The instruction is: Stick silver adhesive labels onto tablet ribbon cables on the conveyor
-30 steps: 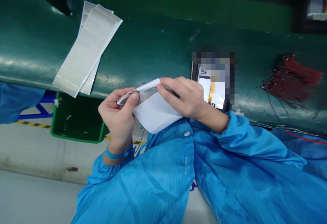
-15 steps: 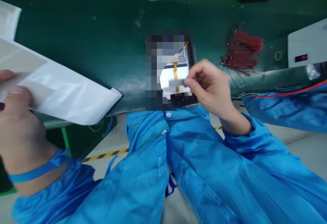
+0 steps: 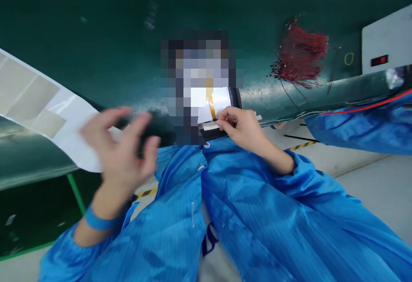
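Note:
My right hand (image 3: 243, 127) pinches a small pale label strip (image 3: 210, 125) and presses it against the lower edge of a small black-framed panel (image 3: 219, 106) with a white face and an orange ribbon, lying at the near edge of the green table (image 3: 112, 50). My left hand (image 3: 120, 153) hovers blurred over the table edge, fingers spread, holding nothing. A white backing sheet with grey labels (image 3: 38, 110) lies on the table just left of it.
A bundle of red wires (image 3: 301, 54) lies on the table to the right. A white box with a red switch (image 3: 386, 41) stands at the far right. A green bin (image 3: 38, 213) sits below the table at left. Another person's blue sleeve (image 3: 360, 123) rests at right.
My left hand has let go of the backing sheet, which now lies on the table, and moved right with open fingers. My right hand has brought the label strip down onto the panel.

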`<state>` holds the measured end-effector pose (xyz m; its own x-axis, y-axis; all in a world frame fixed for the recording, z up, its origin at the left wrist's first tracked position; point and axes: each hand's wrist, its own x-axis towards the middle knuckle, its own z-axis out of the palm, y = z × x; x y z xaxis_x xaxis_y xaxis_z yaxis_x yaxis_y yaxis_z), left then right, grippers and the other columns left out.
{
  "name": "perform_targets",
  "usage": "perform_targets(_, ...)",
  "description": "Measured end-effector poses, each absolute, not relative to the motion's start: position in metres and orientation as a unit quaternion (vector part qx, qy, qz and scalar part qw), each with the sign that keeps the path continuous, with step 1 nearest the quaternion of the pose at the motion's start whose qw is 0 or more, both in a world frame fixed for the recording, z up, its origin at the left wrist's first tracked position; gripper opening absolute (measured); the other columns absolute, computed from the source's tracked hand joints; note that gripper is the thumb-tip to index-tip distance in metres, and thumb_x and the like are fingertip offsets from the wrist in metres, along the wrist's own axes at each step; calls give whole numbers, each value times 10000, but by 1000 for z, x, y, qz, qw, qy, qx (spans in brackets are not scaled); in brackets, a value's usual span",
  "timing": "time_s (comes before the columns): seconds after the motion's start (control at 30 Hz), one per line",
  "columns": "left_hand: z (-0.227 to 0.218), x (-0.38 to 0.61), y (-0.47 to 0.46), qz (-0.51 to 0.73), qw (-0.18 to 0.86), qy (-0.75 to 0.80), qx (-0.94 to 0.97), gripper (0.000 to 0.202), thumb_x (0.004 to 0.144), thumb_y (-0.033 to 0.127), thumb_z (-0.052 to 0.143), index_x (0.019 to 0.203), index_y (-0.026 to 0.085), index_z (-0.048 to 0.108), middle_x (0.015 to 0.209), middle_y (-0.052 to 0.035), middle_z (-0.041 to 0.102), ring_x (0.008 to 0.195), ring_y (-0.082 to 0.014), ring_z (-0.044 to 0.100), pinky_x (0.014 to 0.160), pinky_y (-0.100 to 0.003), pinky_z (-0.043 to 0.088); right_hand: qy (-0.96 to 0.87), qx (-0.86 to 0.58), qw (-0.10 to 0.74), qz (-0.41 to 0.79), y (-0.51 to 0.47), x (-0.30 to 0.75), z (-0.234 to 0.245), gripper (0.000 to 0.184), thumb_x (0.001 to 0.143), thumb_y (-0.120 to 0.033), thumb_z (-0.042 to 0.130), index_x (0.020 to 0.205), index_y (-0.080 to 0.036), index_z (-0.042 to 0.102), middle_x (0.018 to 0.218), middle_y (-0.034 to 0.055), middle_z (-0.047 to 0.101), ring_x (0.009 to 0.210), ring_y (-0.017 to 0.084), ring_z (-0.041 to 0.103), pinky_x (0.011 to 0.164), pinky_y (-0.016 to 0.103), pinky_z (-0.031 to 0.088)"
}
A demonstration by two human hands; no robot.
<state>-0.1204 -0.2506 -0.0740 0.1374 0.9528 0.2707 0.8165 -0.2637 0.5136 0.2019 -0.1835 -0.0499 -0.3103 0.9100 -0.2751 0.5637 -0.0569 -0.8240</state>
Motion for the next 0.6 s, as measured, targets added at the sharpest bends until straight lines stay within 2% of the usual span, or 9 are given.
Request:
perform_targets(0.1,-78,-60,-258,253,85,483,834,536,991,334,680,1515,269,590,1522,-144,547,1395,-392,491,1157,-581,430,-660,-562,179,465,-183,201,-48,117,929,-243,630,822,-196,638,704,-23,643,617,112,553,647,269,412)
perform_targets(0.17,-82,-38,-257,233,96,458,852,505,1023,307,646,1521,248,587,1530,-157,558,1412,-382,479,1125,-541,455,-659,-563,179,465,-183,199,-48,121,925,-239,630,811,-198,630,703,-25,641,617,109,545,649,267,413)
perform_targets(0.37,-89,-31,-248,209,99,471,851,459,1050,347,619,1498,248,624,1574,-157,551,1430,-384,469,1137,-549,394,-661,-573,176,452,-183,196,-48,101,901,-192,623,800,-197,620,702,-29,639,609,102,540,655,259,408)
perform_targets(0.6,-93,-30,-247,214,57,459,860,478,1035,344,629,1487,189,626,1551,-185,567,1416,-386,473,1145,-540,375,-709,-591,105,370,-183,188,-44,99,890,-153,597,807,-206,583,689,-19,631,594,118,522,644,272,341)
